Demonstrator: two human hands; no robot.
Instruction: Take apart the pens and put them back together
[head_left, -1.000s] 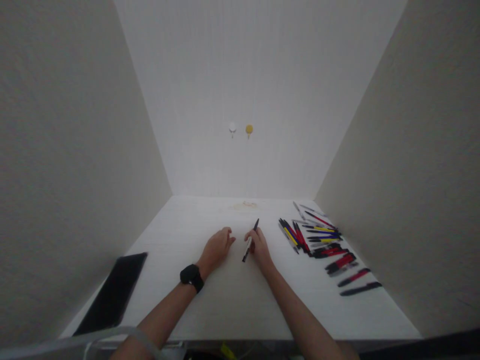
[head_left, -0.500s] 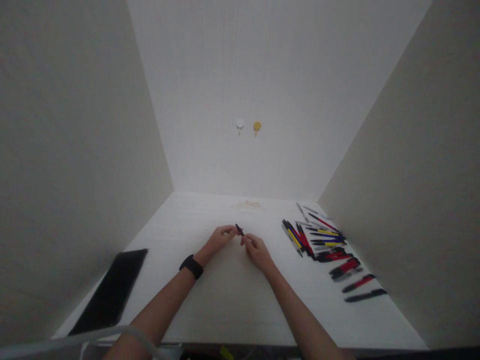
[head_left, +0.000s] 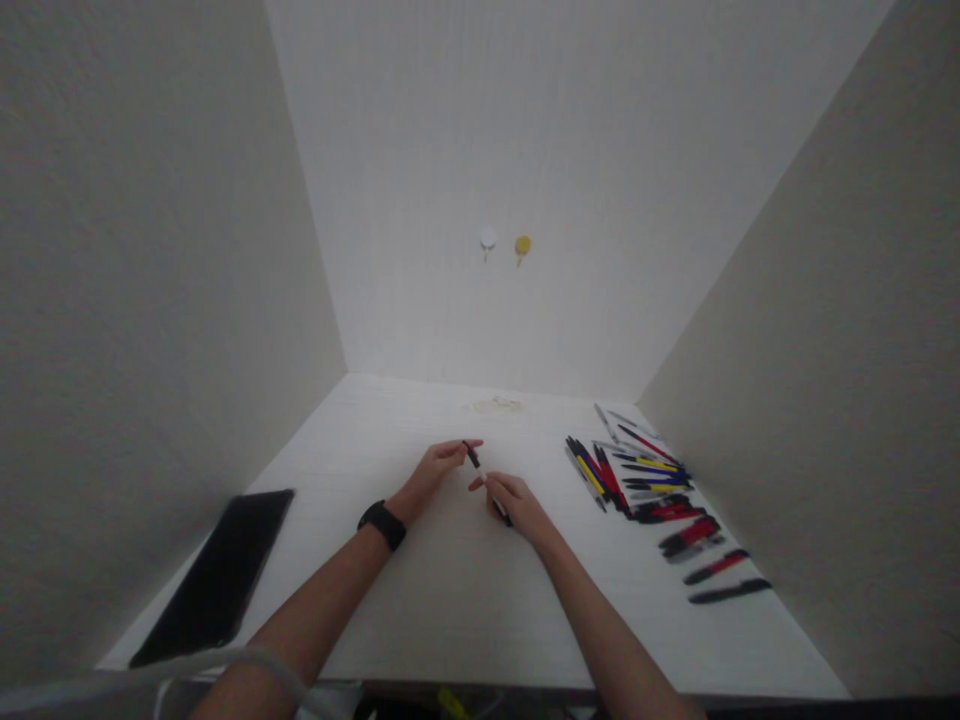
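A slim pen [head_left: 472,456] with black ends and a pale middle slants between my two hands above the white table. My right hand [head_left: 514,498] is closed around its lower part, and one black end sticks out below the fingers. At the upper black end, the thumb and fingers of my left hand [head_left: 438,466] pinch the pen, with a fingertip reaching behind it. A black watch [head_left: 383,524] is on my left wrist. Whether the upper black part is a cap, I cannot make out.
Several pens [head_left: 664,485] in black, red, yellow, blue and grey lie along the table's right side. A flat black panel [head_left: 217,575] rests at the left. Two round hooks, one white [head_left: 488,238] and one gold [head_left: 523,245], are on the back wall. A pale cable [head_left: 247,657] crosses the lower left.
More of the pen now shows, with its pale middle and lower black end visible. My hands have shifted a little along it, and the view has tilted slightly.
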